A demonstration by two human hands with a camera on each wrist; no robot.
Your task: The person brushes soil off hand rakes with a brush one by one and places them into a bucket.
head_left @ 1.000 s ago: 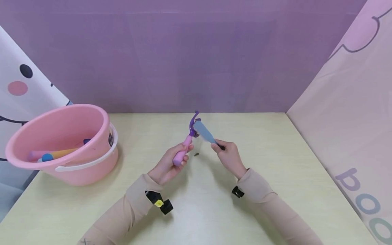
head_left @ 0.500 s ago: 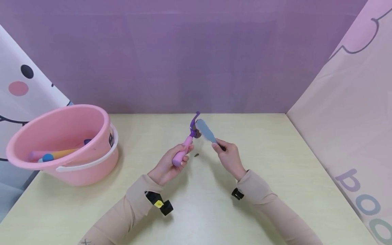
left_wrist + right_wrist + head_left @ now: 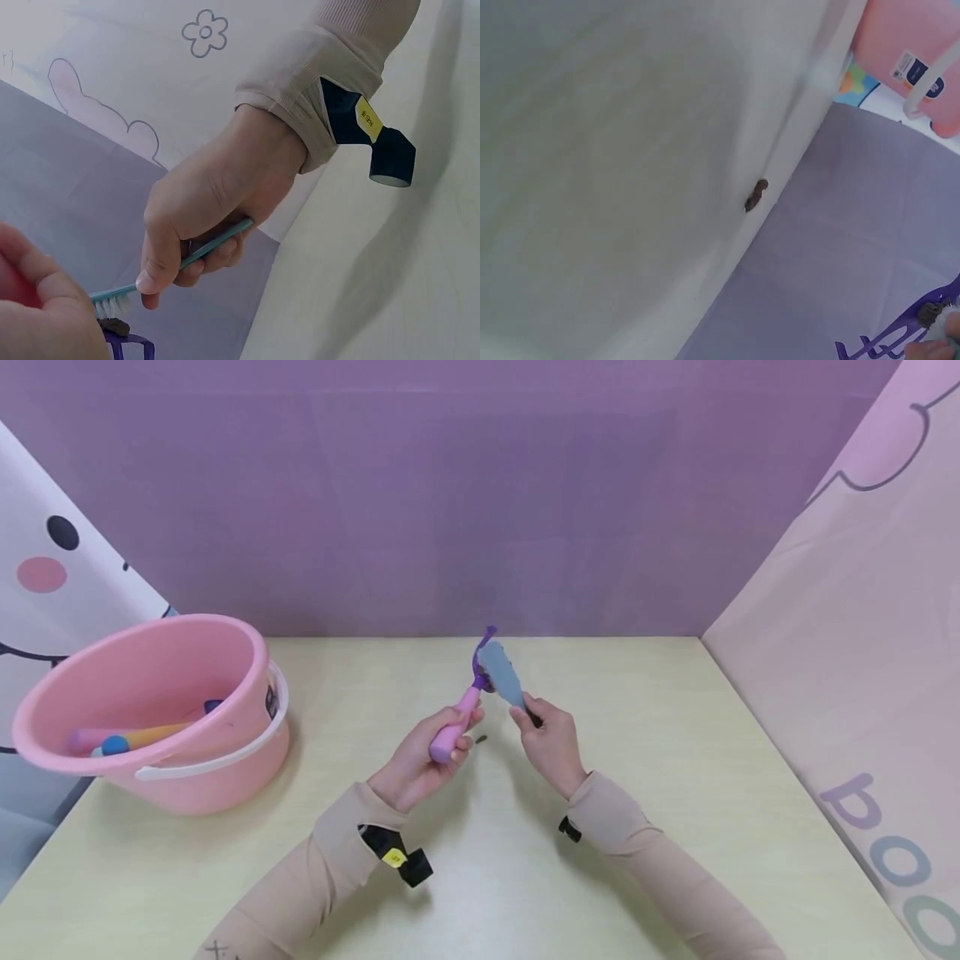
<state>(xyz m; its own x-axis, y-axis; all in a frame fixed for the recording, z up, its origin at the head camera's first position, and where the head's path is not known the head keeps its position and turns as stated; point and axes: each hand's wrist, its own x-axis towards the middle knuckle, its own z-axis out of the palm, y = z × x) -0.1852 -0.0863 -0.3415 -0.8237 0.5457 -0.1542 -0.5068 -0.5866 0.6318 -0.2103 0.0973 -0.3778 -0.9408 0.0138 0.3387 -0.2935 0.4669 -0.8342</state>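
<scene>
My left hand grips the pink handle of a small hand rake, its purple prongs pointing away from me. In my right hand is a blue brush, pinched by its dark handle end and overlapping the rake's head in the head view. The left wrist view shows the brush from the side, white bristles down against a brown clump on the purple prongs. At the lower right of the right wrist view, the same clump sits on the rake near fingertips.
A pink bucket with a white handle stands at the left, holding several coloured handles. A small brown bit lies on the pale tabletop below the hands. Purple cloth hangs behind, with printed cloth at the right.
The rake and left hand have shifted slightly right. My right hand has moved a little left and the brush stands steeper over the rake's head, its tip slightly higher.
</scene>
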